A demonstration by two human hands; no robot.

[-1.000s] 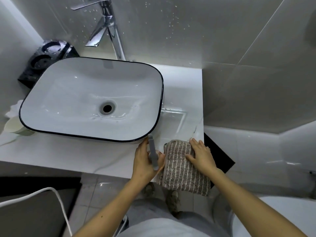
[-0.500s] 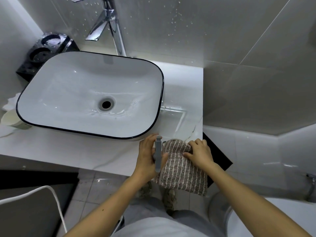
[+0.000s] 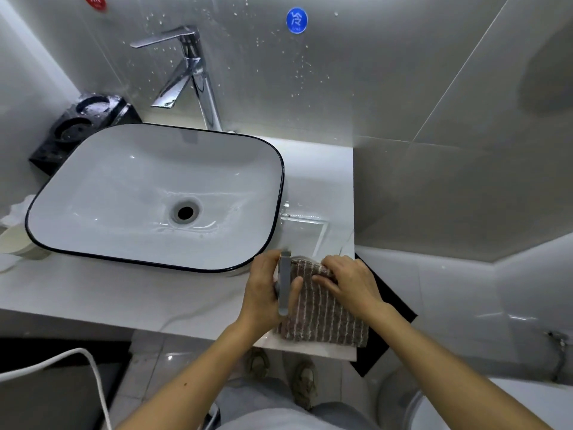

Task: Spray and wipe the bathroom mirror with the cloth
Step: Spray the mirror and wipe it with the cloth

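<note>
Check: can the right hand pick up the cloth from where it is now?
Probably yes. The right hand already rests on the cloth's top edge, fingers curled onto it. The left hand, holding a gray tool, only covers the cloth's left edge.

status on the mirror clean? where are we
Early, by the look of it. Done: nothing visible; the mirror is out of frame, so spraying can't be confirmed. In hand: the left hand grips a slim grey tool, while the right hand pinches the top edge of the striped cloth, which lies on the counter beside the basin. Left: lift the cloth, spray and wipe.
</note>
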